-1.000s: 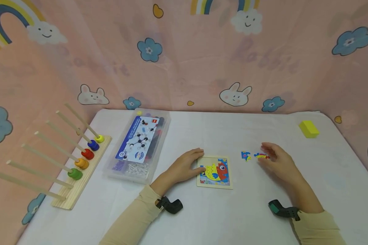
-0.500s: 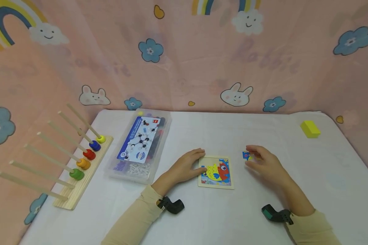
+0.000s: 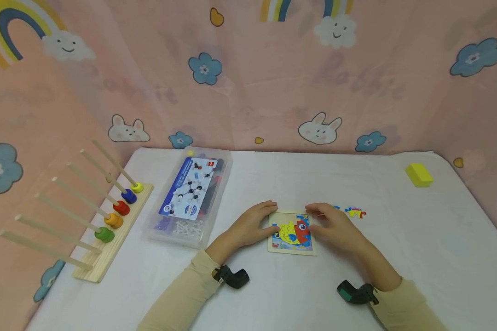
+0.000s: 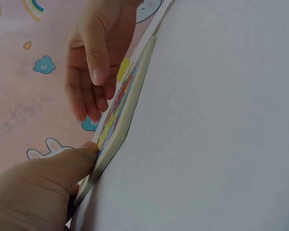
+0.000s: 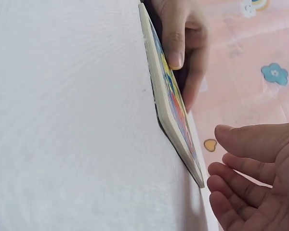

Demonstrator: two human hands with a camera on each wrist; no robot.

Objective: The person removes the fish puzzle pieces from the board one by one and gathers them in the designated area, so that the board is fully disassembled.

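A square wooden fish jigsaw puzzle (image 3: 291,239) lies flat on the table, its picture showing a red head and yellow body. My left hand (image 3: 250,224) grips its left side, with the thumb over the picture and the fingers along the upper left corner. My right hand (image 3: 338,228) is at the puzzle's right edge. In the right wrist view, that right hand (image 5: 260,178) has loosely bent fingers and nothing visible between them. Beyond it lies a small loose colourful puzzle piece (image 3: 355,212); a second blue piece (image 3: 336,207) is mostly hidden behind the hand.
A clear plastic case (image 3: 186,197) of molecular model parts stands left of my left hand. Farther left is a wooden peg rack (image 3: 94,266) with coloured beads. A yellow block (image 3: 419,174) sits at the back right. A pink printed cloth (image 3: 248,92) hangs behind the table.
My right hand has moved left, from beside the loose pieces to the puzzle's right edge, passing over the pieces. My left hand has stayed on the puzzle.
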